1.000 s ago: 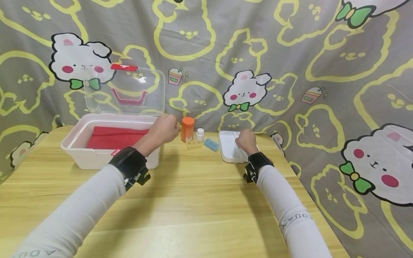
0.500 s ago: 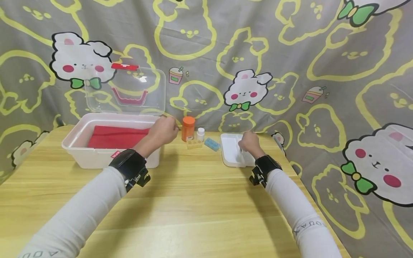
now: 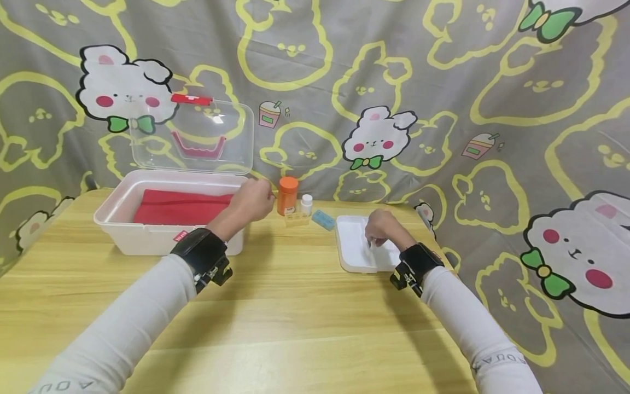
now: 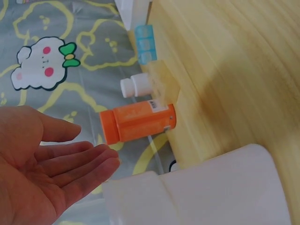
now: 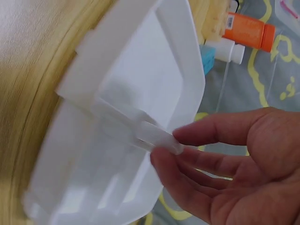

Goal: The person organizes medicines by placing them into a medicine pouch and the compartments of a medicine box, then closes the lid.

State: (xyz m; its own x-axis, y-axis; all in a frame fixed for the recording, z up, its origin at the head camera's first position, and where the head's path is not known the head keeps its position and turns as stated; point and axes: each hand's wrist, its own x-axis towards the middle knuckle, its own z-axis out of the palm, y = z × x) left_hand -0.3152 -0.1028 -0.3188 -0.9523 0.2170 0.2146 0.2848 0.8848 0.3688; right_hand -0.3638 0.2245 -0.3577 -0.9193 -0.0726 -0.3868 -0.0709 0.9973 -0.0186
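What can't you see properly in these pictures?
- Orange bottle label: too small in the head view, blurred in the left wrist view.
- What lies under the red cloth in the white box: the cloth covers it.
- Right hand fingertips on the tray: hidden by the hand's back in the head view.
- Tray's far end: cut off by the right wrist view's edge.

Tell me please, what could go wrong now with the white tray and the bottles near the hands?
1. The right hand pinches only the thin middle divider of the white tray, which sits near the table edge; the grip might slip or the tray could tip.
2. The left hand is open close to the orange bottle; a careless move may knock it onto the small white bottle.
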